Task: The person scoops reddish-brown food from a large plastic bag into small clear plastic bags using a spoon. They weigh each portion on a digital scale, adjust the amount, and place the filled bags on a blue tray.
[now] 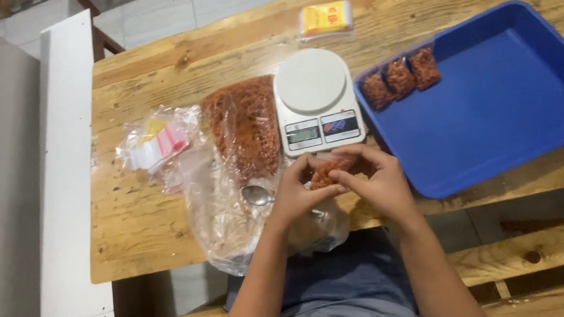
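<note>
Both hands meet over the table's near edge around a small clear packet of reddish-brown food (330, 172). My left hand (298, 193) pinches it from the left, my right hand (378, 183) from the right. Just beyond them stands a white kitchen scale (316, 100) with an empty round platform. A large clear bag of the same reddish food (244, 127) lies left of the scale, and a metal spoon (256, 195) rests on its plastic by my left hand.
A blue tray (517, 116) at the right holds three filled packets (401, 78) in its far-left corner. A bundle of small clear bags (155, 144) lies at the left. A yellow packet (326, 18) sits at the table's far edge. A white bench runs along the left.
</note>
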